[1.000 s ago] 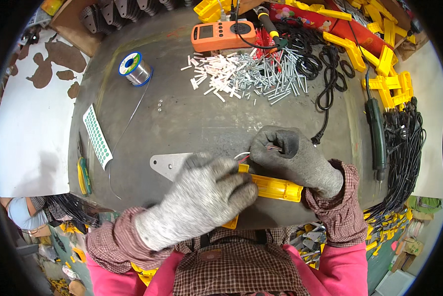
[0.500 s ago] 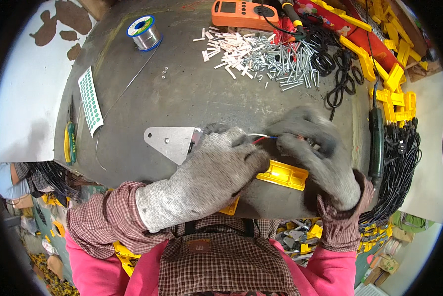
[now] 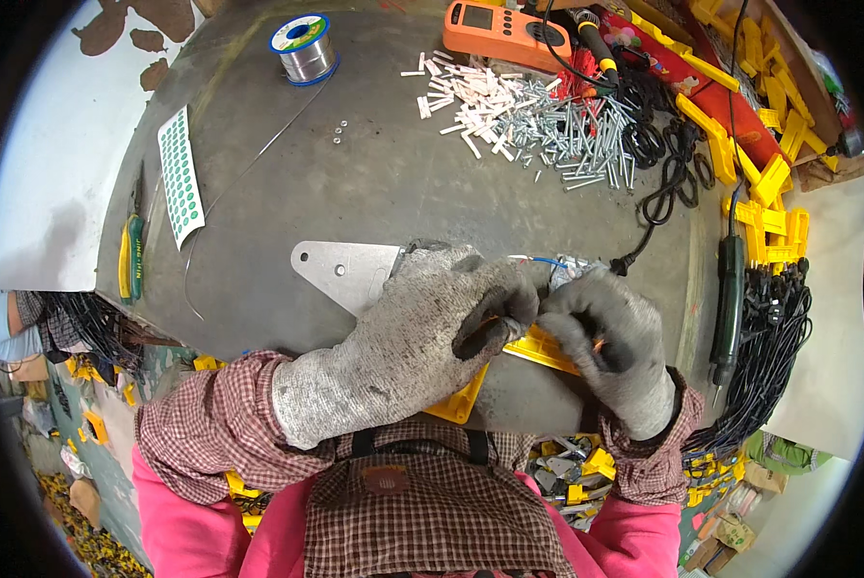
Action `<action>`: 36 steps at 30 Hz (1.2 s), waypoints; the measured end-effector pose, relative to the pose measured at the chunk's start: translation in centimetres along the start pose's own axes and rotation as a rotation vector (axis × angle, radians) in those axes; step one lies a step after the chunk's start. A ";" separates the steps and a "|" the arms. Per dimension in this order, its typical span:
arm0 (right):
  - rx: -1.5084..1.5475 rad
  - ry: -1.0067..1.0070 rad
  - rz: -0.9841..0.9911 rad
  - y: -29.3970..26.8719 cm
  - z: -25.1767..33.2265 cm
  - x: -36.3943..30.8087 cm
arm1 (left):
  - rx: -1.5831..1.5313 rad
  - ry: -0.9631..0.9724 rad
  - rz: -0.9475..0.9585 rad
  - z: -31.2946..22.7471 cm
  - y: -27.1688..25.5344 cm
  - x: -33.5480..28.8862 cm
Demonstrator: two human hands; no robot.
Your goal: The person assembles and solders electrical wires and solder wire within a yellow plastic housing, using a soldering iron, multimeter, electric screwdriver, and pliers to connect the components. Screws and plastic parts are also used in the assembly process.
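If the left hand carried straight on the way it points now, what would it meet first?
Heading rightward across the picture, the left hand would probably meet the right hand first, close by; this single view leaves depth unclear.

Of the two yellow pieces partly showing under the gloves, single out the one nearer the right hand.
The upper yellow piece, its right end hidden by the right hand. The lower yellow piece shows below the left hand, farther left.

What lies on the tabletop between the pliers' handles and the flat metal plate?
A thin strand of solder wire crosses the stretch between the pliers' handles and the metal plate; the head view shows it.
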State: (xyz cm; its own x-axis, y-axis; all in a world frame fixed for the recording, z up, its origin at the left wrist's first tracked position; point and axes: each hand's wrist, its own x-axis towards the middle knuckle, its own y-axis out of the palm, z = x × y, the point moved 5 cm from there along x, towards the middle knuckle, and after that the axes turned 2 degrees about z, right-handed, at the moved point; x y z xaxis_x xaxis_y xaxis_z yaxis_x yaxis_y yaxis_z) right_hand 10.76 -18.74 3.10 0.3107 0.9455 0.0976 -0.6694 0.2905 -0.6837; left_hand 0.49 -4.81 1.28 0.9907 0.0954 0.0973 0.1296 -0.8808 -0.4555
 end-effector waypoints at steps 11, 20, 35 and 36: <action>0.352 0.023 -0.029 1.0 -1.6 1.9 | -0.291 -0.130 -0.007 0.5 -0.2 -0.1; 0.446 0.252 0.034 1.4 -3.0 0.8 | -0.093 0.029 -0.141 0.8 -0.2 0.1; 0.509 0.378 0.037 1.4 -2.0 0.6 | 0.130 0.038 -0.057 -1.6 -1.2 0.5; 0.509 0.376 0.039 1.3 -1.7 0.8 | 0.307 0.066 -0.024 -2.3 -1.3 0.5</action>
State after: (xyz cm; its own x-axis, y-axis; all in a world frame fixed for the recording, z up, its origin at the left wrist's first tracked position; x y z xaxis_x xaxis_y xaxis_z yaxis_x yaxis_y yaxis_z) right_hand 11.31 -17.89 1.06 0.4336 0.8674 -0.2442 -0.8932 0.3780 -0.2434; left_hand 0.71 -4.70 3.94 0.9836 0.0757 0.1640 0.1699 -0.6962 -0.6975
